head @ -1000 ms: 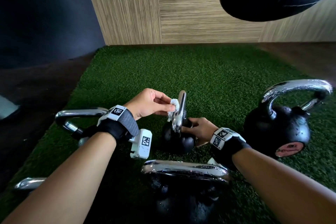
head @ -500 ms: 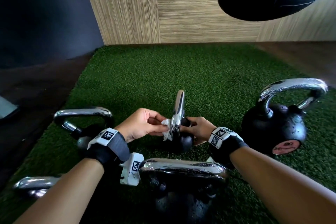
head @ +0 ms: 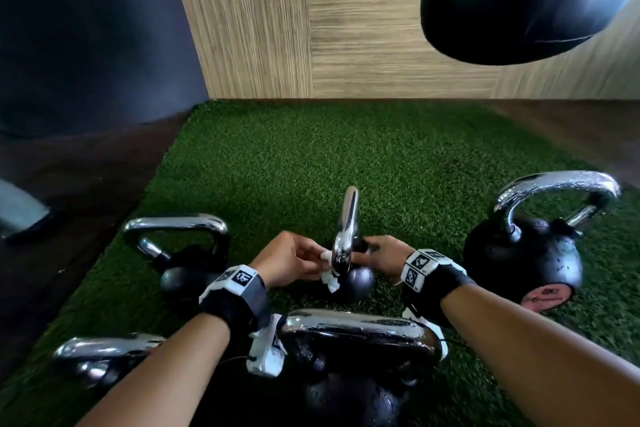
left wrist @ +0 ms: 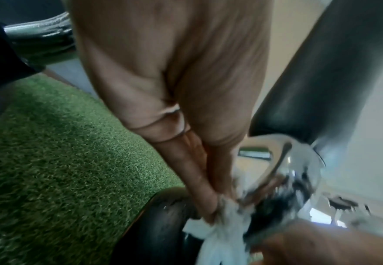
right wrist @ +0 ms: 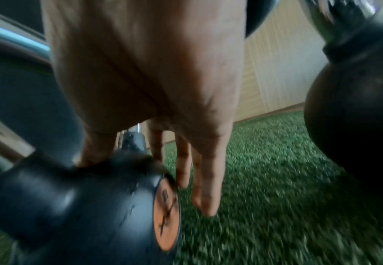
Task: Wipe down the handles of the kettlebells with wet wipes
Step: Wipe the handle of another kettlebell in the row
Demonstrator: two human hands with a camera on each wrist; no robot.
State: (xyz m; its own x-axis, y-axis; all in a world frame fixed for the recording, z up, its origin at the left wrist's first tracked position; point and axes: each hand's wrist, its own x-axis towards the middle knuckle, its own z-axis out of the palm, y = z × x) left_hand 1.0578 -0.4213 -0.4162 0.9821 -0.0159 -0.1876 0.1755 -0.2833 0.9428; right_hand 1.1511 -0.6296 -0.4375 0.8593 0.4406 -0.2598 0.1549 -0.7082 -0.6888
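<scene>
A small black kettlebell (head: 356,282) stands mid-turf, its chrome handle (head: 346,229) edge-on to me. My left hand (head: 294,262) pinches a crumpled white wet wipe (head: 329,276) against the lower left of that handle. The left wrist view shows the fingertips (left wrist: 208,206) pressing the wipe (left wrist: 220,227) where the handle (left wrist: 283,170) meets the ball. My right hand (head: 384,258) holds the kettlebell from the right at the handle's base. In the right wrist view its thumb (right wrist: 90,152) sits on the ball (right wrist: 72,206), with the fingers (right wrist: 204,188) hanging beside the orange label.
Other chrome-handled kettlebells stand around: a large one at right (head: 526,260), one at left (head: 180,253), one close in front (head: 356,333), another at bottom left (head: 104,350). A black punching bag (head: 519,0) hangs upper right. Green turf (head: 311,156) runs to a wood wall.
My left hand has slid the wipe down the handle, from near its top to its base. The right hand has kept its hold on the kettlebell.
</scene>
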